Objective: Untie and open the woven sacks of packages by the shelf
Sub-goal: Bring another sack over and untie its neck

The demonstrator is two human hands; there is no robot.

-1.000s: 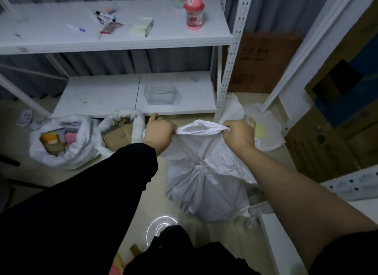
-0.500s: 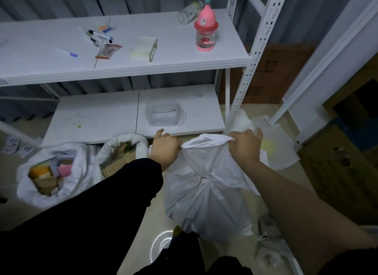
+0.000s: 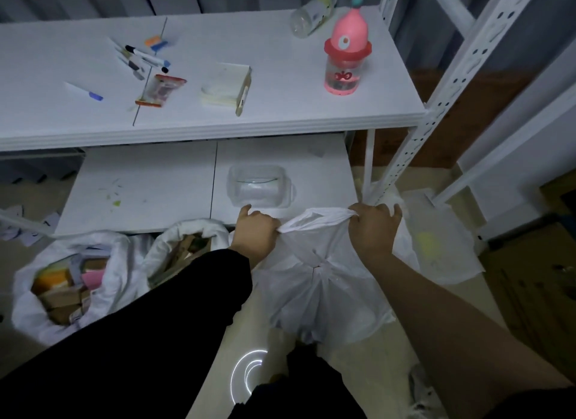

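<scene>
Sacks (image 3: 78, 281) on the left sit open; both hands (image 3: 254, 231) (image 3: 374, 231) grip the tied sack's (image 3: 321, 281) top, knot not yet undone.

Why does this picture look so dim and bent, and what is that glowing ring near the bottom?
Head view: dim, bluish light, so the sleeve on the left arm goes nearly black; the wide lens bows the shelf edge and tilts its post; the bright ring on the floor looks like a reflection or lens glare; the tied sack stays fairly sharp.
</scene>
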